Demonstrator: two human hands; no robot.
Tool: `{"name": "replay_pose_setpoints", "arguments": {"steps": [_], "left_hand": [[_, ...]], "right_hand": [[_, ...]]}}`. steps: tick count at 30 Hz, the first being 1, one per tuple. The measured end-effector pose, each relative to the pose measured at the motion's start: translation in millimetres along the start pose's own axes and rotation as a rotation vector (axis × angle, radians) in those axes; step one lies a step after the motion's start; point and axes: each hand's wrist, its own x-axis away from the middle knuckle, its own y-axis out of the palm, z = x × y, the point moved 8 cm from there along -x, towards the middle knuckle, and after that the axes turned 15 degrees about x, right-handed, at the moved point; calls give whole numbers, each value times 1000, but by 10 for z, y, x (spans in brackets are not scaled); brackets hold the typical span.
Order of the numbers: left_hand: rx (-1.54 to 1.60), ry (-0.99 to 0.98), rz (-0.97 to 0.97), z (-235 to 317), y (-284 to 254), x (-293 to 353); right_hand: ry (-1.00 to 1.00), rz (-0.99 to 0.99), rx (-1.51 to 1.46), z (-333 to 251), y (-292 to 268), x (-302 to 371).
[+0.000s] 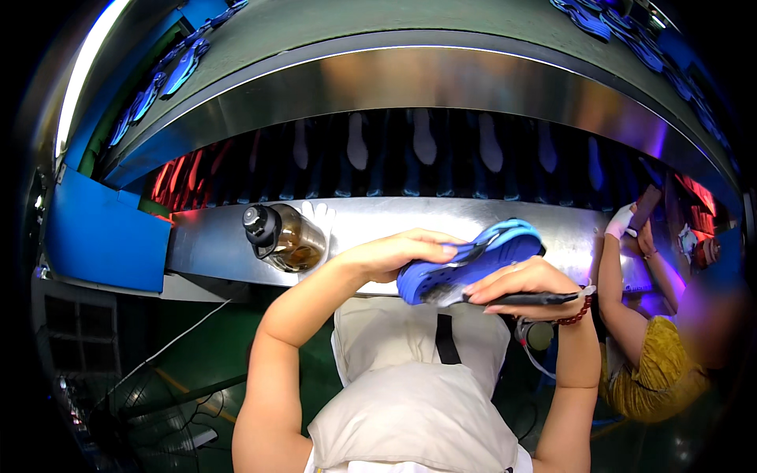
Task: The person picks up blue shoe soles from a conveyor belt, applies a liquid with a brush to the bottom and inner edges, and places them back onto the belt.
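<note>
A blue foam sandal point(490, 264) with a lighter blue strap is tilted up in front of my body, above the near edge of the metal ledge. My left hand point(404, 254) grips it from the left side, with the thumb near the strap. In my right hand point(530, 282) is a brush point(540, 299) with a black handle, pinched between thumb and fingers. Its pale, blurred bristles lie at the toe end of the sandal. My right fingers pass over the sole and hide part of it.
A brownish bottle point(296, 244) with a black lid stands on the metal ledge point(371, 221), by a white glove point(319, 217). Behind, soles hang in a dark opening below a green belt point(394, 17) carrying blue sandals. A co-worker point(650, 355) in yellow works at right.
</note>
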Motion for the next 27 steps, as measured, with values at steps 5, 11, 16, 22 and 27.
{"name": "replay_pose_setpoints", "arguments": {"steps": [5, 11, 16, 22, 27], "left_hand": [[126, -126, 46, -102, -211, 59], [106, 20, 126, -77, -454, 95], [217, 36, 164, -67, -566, 139], [296, 159, 172, -48, -724, 170], [309, 242, 63, -31, -968, 258]], "right_hand": [[-31, 55, 19, -76, -223, 65], [62, 7, 38, 54, -104, 188], [97, 220, 50, 293, -245, 247], [207, 302, -140, 368, -315, 378], [116, 208, -85, 400, -130, 284]]}}
